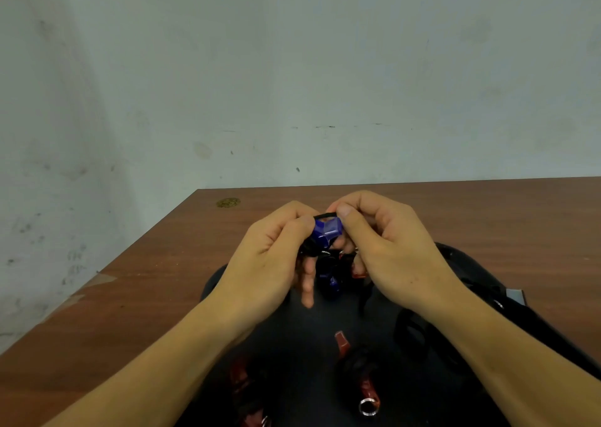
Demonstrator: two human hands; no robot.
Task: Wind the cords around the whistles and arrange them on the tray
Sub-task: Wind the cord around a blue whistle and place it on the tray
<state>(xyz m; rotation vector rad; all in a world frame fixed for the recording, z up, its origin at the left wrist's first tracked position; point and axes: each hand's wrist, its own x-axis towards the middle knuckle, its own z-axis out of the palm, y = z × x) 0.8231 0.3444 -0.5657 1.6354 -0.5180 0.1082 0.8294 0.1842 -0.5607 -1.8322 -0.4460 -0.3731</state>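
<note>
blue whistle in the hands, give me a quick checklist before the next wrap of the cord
1. Left hand grips the blue whistle: ok.
2. Right hand pinches the black cord above the whistle: ok.
3. Cord fully wound: cannot tell, fingers hide most of it.
4. Bare spot on the black tray to set it down: ok.
5. Red whistles and another blue one already on the tray: ok.
6. Loose cords at the tray's right clear of the hands: cannot tell.
</note>
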